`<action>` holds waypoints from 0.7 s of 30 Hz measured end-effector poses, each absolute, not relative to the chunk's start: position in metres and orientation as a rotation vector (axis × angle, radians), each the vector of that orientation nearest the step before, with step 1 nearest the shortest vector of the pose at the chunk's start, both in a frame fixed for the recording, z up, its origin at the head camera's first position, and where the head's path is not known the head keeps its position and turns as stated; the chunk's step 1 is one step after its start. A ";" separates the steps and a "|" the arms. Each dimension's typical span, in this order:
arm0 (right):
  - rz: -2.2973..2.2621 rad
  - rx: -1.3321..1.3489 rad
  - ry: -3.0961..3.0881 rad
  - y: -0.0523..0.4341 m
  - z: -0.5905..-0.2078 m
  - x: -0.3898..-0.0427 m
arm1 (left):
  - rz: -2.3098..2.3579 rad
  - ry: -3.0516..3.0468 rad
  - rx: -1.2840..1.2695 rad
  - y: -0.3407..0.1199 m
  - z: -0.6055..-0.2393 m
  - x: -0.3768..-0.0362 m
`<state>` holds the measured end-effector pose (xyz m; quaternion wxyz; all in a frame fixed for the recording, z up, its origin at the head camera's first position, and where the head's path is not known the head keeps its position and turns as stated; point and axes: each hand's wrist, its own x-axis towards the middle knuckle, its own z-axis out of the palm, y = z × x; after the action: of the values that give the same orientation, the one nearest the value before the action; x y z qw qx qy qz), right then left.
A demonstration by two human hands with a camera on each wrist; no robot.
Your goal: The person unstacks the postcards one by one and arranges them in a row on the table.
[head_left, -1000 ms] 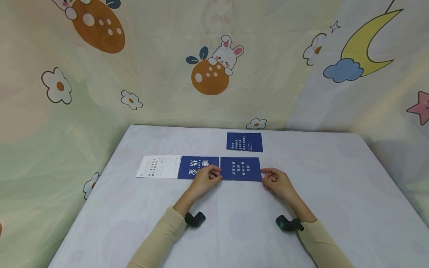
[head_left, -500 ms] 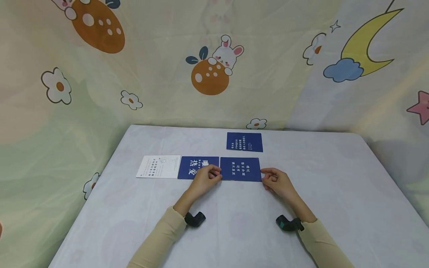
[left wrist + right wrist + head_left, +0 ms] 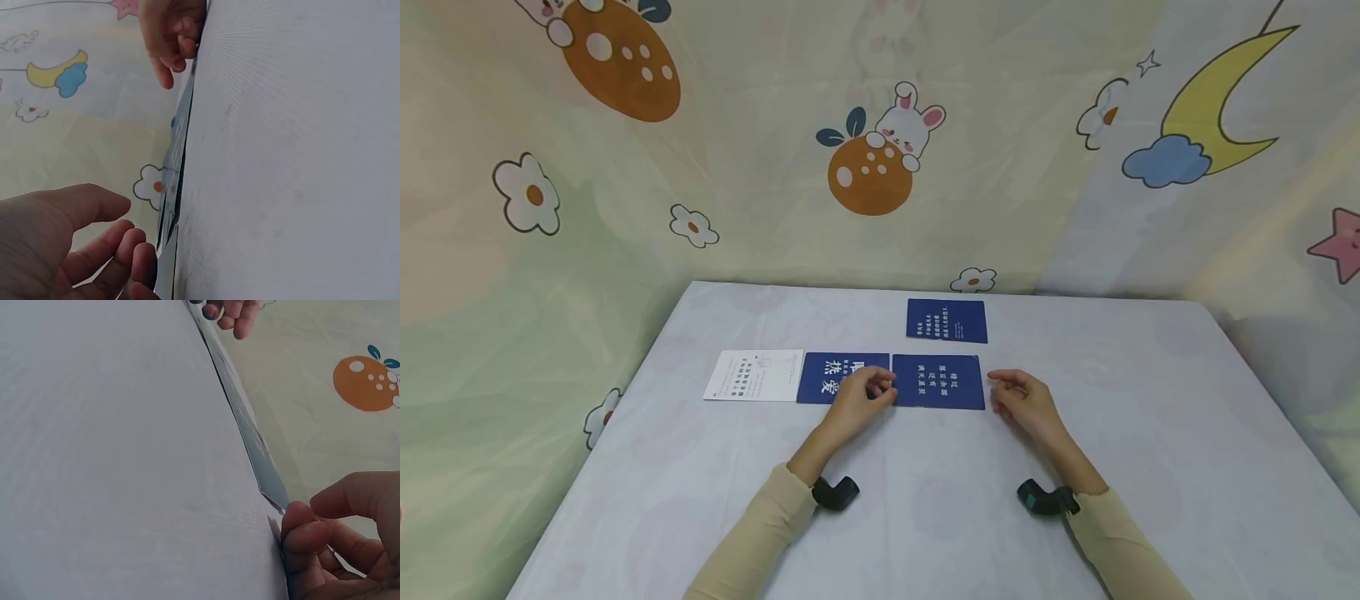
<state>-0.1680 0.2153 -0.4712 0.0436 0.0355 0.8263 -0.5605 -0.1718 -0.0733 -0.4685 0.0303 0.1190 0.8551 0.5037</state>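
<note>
In the head view, a white card (image 3: 754,375), a blue card (image 3: 820,379) and another blue card (image 3: 937,383) with white lettering lie side by side in a row. My left hand (image 3: 862,397) hovers over or rests at the seam between the two blue ones, covering part of the middle card. Its thumb and relaxed fingers stand apart around nothing in the left wrist view. Just off the right end of the row is my right hand (image 3: 1024,406), fingers loosely bent and holding nothing. A narrow gap separates it from the right card.
Behind the row lies one more blue card (image 3: 947,321), nearer the far edge of the table. The white tablecloth (image 3: 925,517) spreads under everything. A patterned cloth (image 3: 760,150) hangs behind and at the sides. Each wrist wears a small black camera (image 3: 836,493).
My right hand has drawn slightly up and right, off the right card's edge, its fingers loosening. The left hand stays nearly in place; the cards have not visibly shifted on the table.
</note>
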 end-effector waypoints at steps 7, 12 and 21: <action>-1.755 0.097 2.510 0.218 -0.469 -0.177 | 1.557 2.673 0.377 -0.069 -0.469 -0.178; -1.763 0.100 2.519 0.218 -0.467 -0.183 | 1.580 2.677 0.412 -0.063 -0.469 -0.184; -1.725 0.090 2.560 0.217 -0.467 -0.192 | 1.624 2.637 0.397 -0.051 -0.466 -0.197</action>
<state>-0.1919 0.2174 -0.4668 0.0266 0.0293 0.8287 -0.5584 -0.1967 -0.0513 -0.4655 0.0097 0.1273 0.8445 0.5201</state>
